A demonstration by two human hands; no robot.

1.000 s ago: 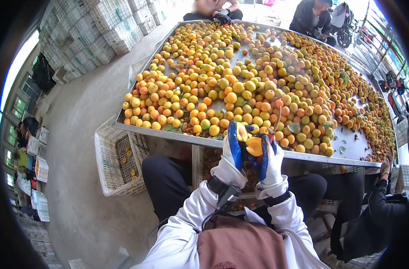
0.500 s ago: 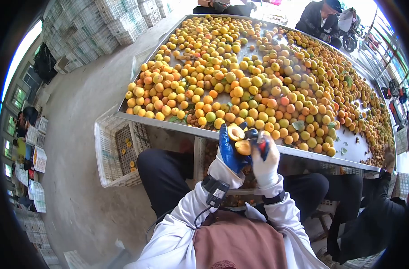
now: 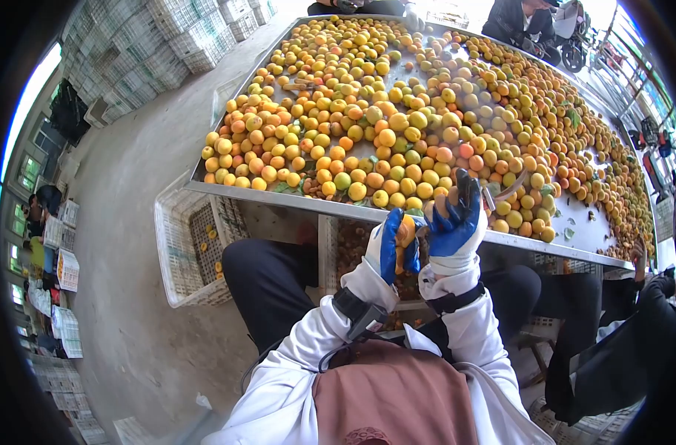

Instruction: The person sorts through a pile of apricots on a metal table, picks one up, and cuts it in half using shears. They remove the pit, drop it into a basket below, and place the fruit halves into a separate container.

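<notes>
My left hand (image 3: 388, 248), in a blue-and-white glove, is closed around an apricot (image 3: 405, 231) just off the table's front edge. Beside it my right hand (image 3: 456, 219), gloved the same way, is raised with its blue palm turned toward me and its fingers partly curled. A thin curved tool (image 3: 505, 191), blurred, sticks out past the right side of this hand; its grip is hidden. Behind both hands, many loose apricots (image 3: 338, 111) cover the metal table (image 3: 293, 202).
A white plastic crate (image 3: 176, 256) with a few apricot pieces stands on the floor to my left. Another crate (image 3: 327, 256) sits below the table edge. Stacked crates (image 3: 141, 52) rise at the back left. Other people sit around the table, one close on my right (image 3: 612, 363).
My hands have drawn apart. The right hand has turned palm toward me and risen to the right. The split apricot showing its cut faces is now mostly covered by my left hand.
</notes>
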